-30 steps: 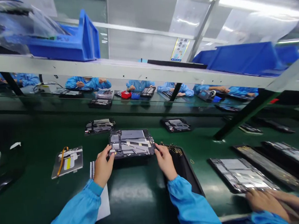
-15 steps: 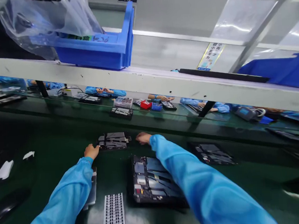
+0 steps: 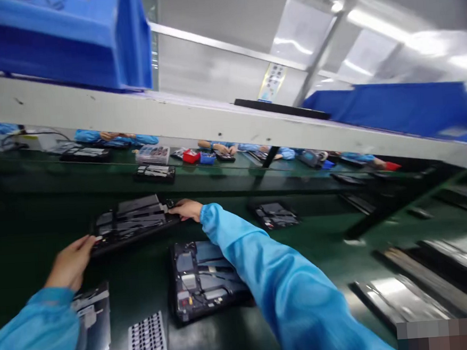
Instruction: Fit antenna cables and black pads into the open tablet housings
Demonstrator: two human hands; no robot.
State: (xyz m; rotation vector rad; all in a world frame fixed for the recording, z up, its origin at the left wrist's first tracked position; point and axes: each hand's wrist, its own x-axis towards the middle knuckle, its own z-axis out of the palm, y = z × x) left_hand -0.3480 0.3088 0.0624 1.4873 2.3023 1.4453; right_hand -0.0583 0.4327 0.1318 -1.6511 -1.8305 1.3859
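Between my two hands is an opened tablet (image 3: 132, 219), its dark frame showing grey battery cells and black flex cables. My left hand (image 3: 69, 264) is closed on its left edge, thumb on top. My right hand (image 3: 188, 209) pinches its right end near the upper corner. It looks tilted and lifted off the green bench. Nearer to me, a stack of similar opened tablets (image 3: 208, 278) sits partly behind my right sleeve. Thin grey flat parts (image 3: 94, 323) lie beside my left sleeve. A white sheet with rows of small black pieces (image 3: 148, 343) lies at the front.
Another opened tablet (image 3: 276, 214) lies to the right, and flat silver panels (image 3: 402, 296) lie farther right. A white shelf (image 3: 197, 111) with blue bins (image 3: 132, 43) crosses above; a dark post (image 3: 380, 212) stands at right. Co-workers' hands (image 3: 223, 148) are across the bench.
The tablet has come up off the bench and nearer, tilting. My right hand, apart from it before, now grips its right end. The view has swung to the right.
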